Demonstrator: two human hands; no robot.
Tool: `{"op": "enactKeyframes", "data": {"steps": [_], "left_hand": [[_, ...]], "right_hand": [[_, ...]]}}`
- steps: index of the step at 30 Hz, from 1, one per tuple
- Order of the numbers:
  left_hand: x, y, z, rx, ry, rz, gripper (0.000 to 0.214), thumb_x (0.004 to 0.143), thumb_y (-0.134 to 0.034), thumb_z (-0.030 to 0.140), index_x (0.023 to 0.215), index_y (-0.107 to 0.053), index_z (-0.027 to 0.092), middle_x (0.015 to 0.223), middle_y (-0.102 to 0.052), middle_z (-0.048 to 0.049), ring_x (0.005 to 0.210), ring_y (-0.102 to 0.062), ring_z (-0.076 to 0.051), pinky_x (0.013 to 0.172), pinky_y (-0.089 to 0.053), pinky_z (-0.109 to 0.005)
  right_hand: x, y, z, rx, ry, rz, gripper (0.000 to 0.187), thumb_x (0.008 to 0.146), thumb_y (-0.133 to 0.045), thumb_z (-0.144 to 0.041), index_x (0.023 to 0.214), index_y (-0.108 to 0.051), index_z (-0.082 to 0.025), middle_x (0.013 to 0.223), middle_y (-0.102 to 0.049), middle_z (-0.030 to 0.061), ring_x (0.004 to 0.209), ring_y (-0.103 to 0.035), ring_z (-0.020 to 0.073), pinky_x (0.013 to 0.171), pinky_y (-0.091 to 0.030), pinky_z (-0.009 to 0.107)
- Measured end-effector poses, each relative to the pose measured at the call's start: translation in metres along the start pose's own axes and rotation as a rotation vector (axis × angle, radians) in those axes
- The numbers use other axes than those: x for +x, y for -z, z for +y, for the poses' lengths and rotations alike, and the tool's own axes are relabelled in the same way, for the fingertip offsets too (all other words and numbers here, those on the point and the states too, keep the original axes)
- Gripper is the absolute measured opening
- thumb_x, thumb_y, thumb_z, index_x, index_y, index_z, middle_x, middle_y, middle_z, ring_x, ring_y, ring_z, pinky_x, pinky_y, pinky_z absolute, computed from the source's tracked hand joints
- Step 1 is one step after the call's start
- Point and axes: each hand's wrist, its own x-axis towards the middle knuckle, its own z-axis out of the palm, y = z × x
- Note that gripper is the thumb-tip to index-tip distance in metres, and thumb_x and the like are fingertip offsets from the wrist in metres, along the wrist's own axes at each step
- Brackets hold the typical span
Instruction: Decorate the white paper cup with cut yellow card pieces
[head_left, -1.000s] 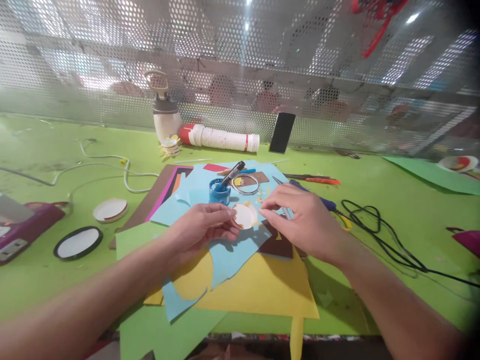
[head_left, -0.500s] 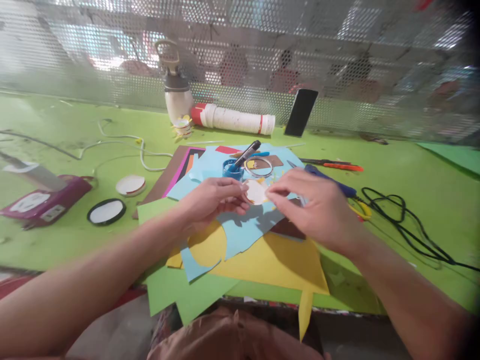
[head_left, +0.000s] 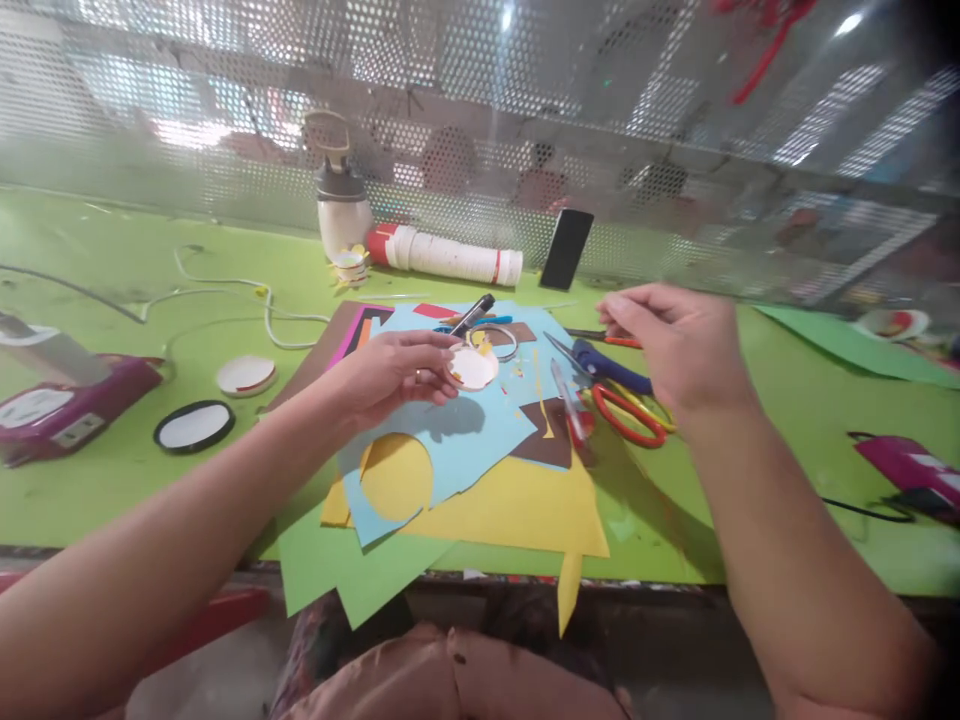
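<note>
My left hand [head_left: 409, 375] is closed on the edge of a small white paper disc [head_left: 476, 370], its thumb and fingers pinching the left rim above the blue paper [head_left: 465, 430]. Yellow bits show at the disc's edge. To the right, my right hand [head_left: 671, 335] is raised over the table with thumb and fingertips together; whether anything is between them cannot be made out. Below it lie red-handled scissors [head_left: 634, 418] and a dark blue handle [head_left: 611, 368]. A black marker [head_left: 474, 315] and a clear ring [head_left: 501, 343] sit just behind the disc.
Yellow paper [head_left: 510, 510] and green paper [head_left: 345, 570] overhang the front edge. Leftward are a white lid [head_left: 246, 375], a black-rimmed disc [head_left: 193, 427] and a purple power strip [head_left: 82, 405]. A bottle [head_left: 343, 215], a white tube [head_left: 450, 258] and a phone [head_left: 568, 248] stand behind.
My right hand has left the white disc and moved right and up, uncovering the scissors. The left hand still holds the disc. The view has turned to the right.
</note>
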Motion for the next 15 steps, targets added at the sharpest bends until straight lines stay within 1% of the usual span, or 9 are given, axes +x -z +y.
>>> {"op": "enactKeyframes", "data": {"steps": [2, 5, 7, 8, 9, 11, 15], "left_hand": [[0.001, 0.003, 0.001, 0.022, -0.008, 0.028, 0.033, 0.075, -0.065, 0.015, 0.108, -0.062, 0.007, 0.066, -0.068, -0.0095, 0.058, -0.063, -0.015, 0.054, -0.051, -0.024], [0.003, 0.009, 0.006, 0.080, -0.017, 0.055, 0.034, 0.071, -0.067, 0.013, 0.104, -0.063, 0.007, 0.063, -0.067, -0.0080, 0.055, -0.062, -0.015, 0.049, -0.049, -0.022], [0.004, 0.014, 0.010, 0.109, -0.020, 0.065, 0.032, 0.069, -0.068, 0.013, 0.101, -0.064, 0.009, 0.061, -0.065, -0.0060, 0.054, -0.062, -0.015, 0.048, -0.049, -0.022], [0.004, 0.016, 0.013, 0.120, -0.023, 0.075, 0.031, 0.069, -0.068, 0.013, 0.100, -0.065, 0.009, 0.060, -0.064, -0.0049, 0.054, -0.062, -0.015, 0.047, -0.049, -0.021], [0.004, 0.019, 0.015, 0.132, -0.027, 0.090, 0.031, 0.069, -0.067, 0.013, 0.099, -0.065, 0.010, 0.058, -0.063, -0.0040, 0.053, -0.062, -0.015, 0.047, -0.049, -0.021], [0.005, 0.024, 0.019, 0.160, -0.036, 0.121, 0.029, 0.068, -0.067, 0.014, 0.097, -0.066, 0.011, 0.058, -0.063, -0.0036, 0.051, -0.062, -0.014, 0.046, -0.049, -0.021], [0.006, 0.031, 0.023, 0.191, -0.037, 0.153, 0.027, 0.070, -0.067, 0.017, 0.096, -0.067, 0.013, 0.071, -0.067, -0.0063, 0.054, -0.061, -0.013, 0.048, -0.050, -0.022]], "right_hand": [[0.002, 0.004, 0.003, -0.041, -0.045, -0.094, 0.011, 0.077, -0.065, -0.026, 0.074, -0.071, -0.018, 0.067, -0.066, 0.0015, 0.061, -0.058, 0.0137, 0.060, -0.049, 0.029], [0.000, 0.005, 0.005, -0.166, -0.140, -0.330, 0.017, 0.078, -0.063, -0.030, 0.076, -0.071, -0.016, 0.069, -0.068, 0.0034, 0.063, -0.059, 0.0151, 0.060, -0.047, 0.029], [-0.002, 0.002, 0.006, -0.233, -0.158, -0.470, 0.020, 0.080, -0.060, -0.031, 0.077, -0.071, -0.015, 0.072, -0.070, 0.0046, 0.066, -0.061, 0.0161, 0.063, -0.047, 0.030], [-0.003, 0.000, 0.007, -0.254, -0.145, -0.517, 0.020, 0.080, -0.059, -0.031, 0.076, -0.071, -0.015, 0.073, -0.070, 0.0047, 0.067, -0.061, 0.0162, 0.065, -0.046, 0.030], [-0.004, -0.001, 0.008, -0.267, -0.124, -0.543, 0.021, 0.081, -0.058, -0.030, 0.076, -0.070, -0.014, 0.073, -0.070, 0.0046, 0.067, -0.061, 0.0162, 0.066, -0.046, 0.030], [-0.006, -0.003, 0.011, -0.274, -0.093, -0.539, 0.021, 0.082, -0.056, -0.030, 0.077, -0.070, -0.014, 0.073, -0.069, 0.0042, 0.067, -0.060, 0.0158, 0.066, -0.045, 0.029], [-0.013, 0.001, 0.023, -0.296, -0.097, -0.451, 0.023, 0.083, -0.054, -0.030, 0.079, -0.070, -0.014, 0.075, -0.070, 0.0047, 0.068, -0.059, 0.0162, 0.064, -0.044, 0.029]]}}
